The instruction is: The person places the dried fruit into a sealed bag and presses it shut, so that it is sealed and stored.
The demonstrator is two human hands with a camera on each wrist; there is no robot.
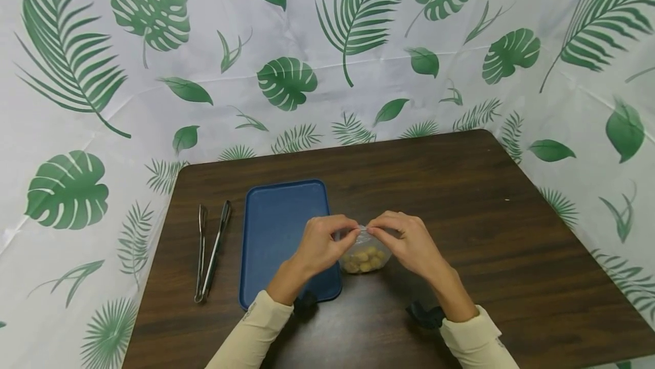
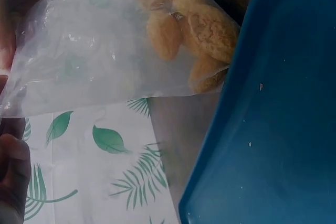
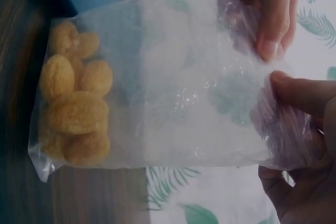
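Observation:
A clear plastic bag (image 3: 178,82) hangs upright from both hands, its top edge bunched between them. Several golden-brown, rounded, wrinkled food pieces (image 3: 79,111) lie at its bottom; their exact kind I cannot tell. My left hand (image 1: 327,238) pinches the bag's top between thumb and fingers. Close beside it, my right hand (image 1: 409,241) pinches the same top edge, fingertips nearly meeting the left ones. In the head view the bag's lower part is just right of a blue tray (image 1: 286,215). Whether its base touches the table or the tray is unclear.
Metal tongs (image 1: 210,255) lie on the dark wooden table (image 1: 460,187), left of the tray. Small pale crumbs (image 2: 261,86) dot the tray. Behind the table hangs a white cloth (image 1: 307,16) printed with green leaves. Dark straps show at both wrists.

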